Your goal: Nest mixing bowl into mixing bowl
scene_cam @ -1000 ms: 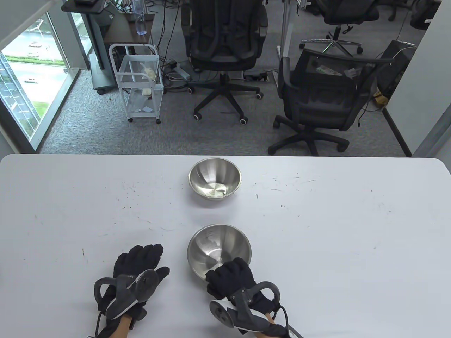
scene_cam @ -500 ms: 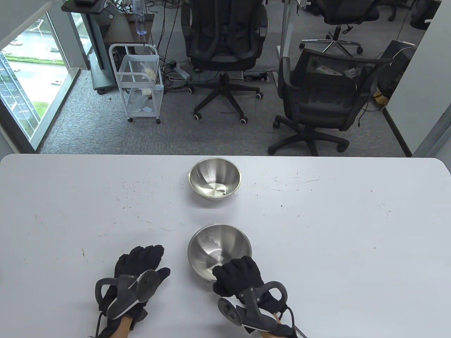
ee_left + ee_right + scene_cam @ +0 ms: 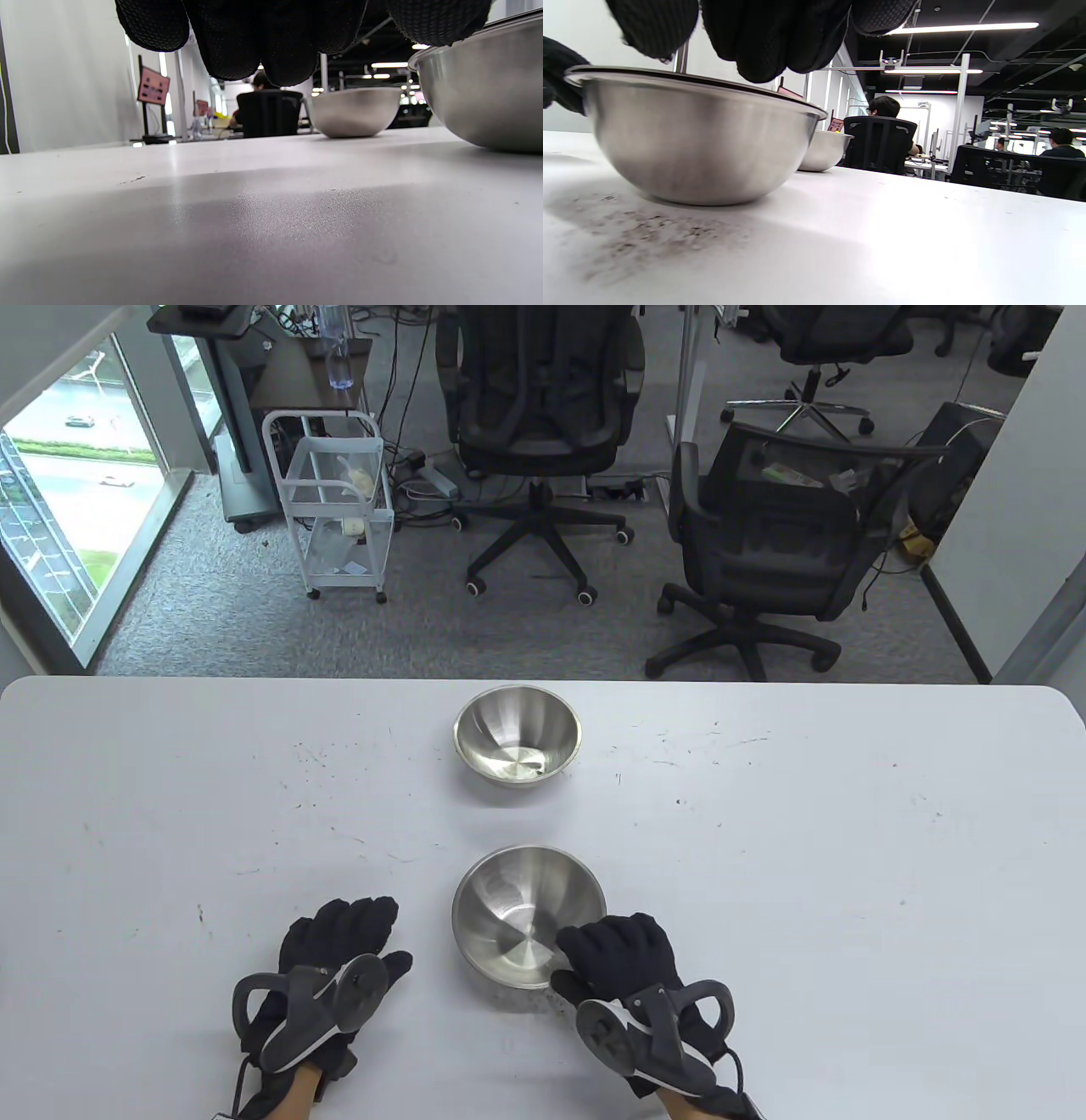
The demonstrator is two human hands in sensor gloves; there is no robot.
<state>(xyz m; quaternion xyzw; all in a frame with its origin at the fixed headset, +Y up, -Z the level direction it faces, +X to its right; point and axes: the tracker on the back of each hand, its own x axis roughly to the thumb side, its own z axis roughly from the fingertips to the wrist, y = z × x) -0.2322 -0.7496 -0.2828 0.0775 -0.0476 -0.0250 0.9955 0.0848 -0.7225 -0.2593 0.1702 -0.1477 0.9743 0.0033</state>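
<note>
Right hand [image 3: 624, 963], gloved in black with a tracker strapped to its back, rests at the right side of the rim of the near mixing bowl [image 3: 528, 914], fingers [image 3: 772, 38] curled loosely over the lip; whether they actually grip the metal cannot be told from any view. Left hand [image 3: 339, 942] lies flat and open on the white tabletop [image 3: 848, 899], palm down, just left of the same bowl and apart from it. Both hands sit close to the tabletop's near edge.

Near mixing bowl stands upright on the tabletop, centred left to right, its steel interior holding nothing. Far mixing bowl [image 3: 517, 746], also upright and with nothing inside, stands directly beyond it toward the far edge, the two well apart with bare tabletop between them. In the right wrist view the far mixing bowl [image 3: 825, 150] shows just behind the near one's right flank.

Dark scuffs and specks mark the tabletop around the near bowl's base. Beyond the far edge stand black office chairs [image 3: 534, 432] and a white wire cart [image 3: 335, 509] on grey carpet.
</note>
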